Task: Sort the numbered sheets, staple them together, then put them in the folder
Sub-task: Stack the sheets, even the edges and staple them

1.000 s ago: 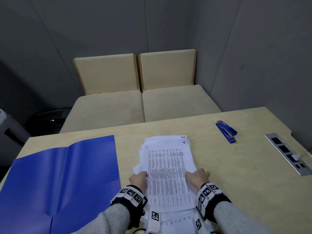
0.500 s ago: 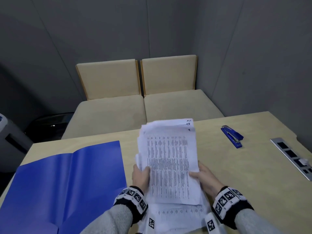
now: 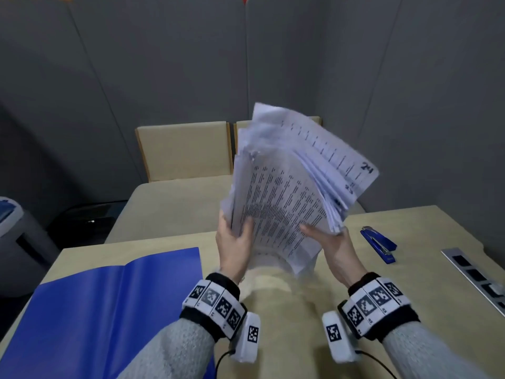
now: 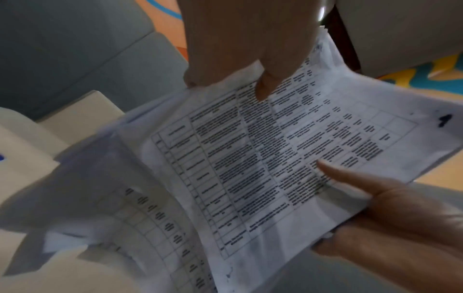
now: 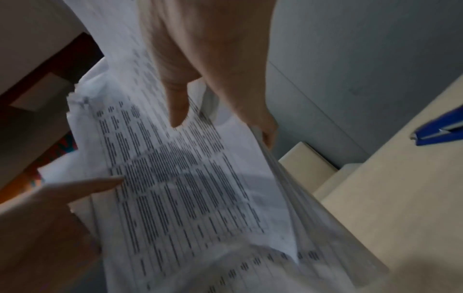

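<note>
Sheets (image 3: 289, 192) are held up off the table (image 3: 410, 283) as one loose, fanned stack, tilted away from the person, between the two hands and above the table's near middle. A handwritten number shows at one far corner; other numbers are not readable.

Left to right:
- Folder (image 3: 109, 310): blue, lying open and flat on the left part of the table, well apart from the stack.
- Left hand (image 3: 235, 242): grips the stack's lower left edge, thumb on the printed face, fingers curled behind. Left wrist view confirms the thumb pressed on the text.
- Right hand (image 3: 333, 244): grips the lower right edge, thumb on top, fingers wrapped under the stack's side.
- Stapler (image 3: 378, 243): blue, on the table to the right, near the right hand but not touched.
- Metal socket strip (image 3: 475, 274): set into the table at the far right edge.

Judgement: the step in hand looks like gathering and squaring the stack before sorting; stapling and filing are not yet done. Edges are uneven and several sheets splay at the top right.

To do it well: loosen both grips slightly, stand the stack on its lower edge and tap it on the table so the sheets drop level, then tap a side edge too. Keep thumbs light so pages can slide. Check each corner number before ordering. Risk: an outer sheet slipping free from the fan.
</note>
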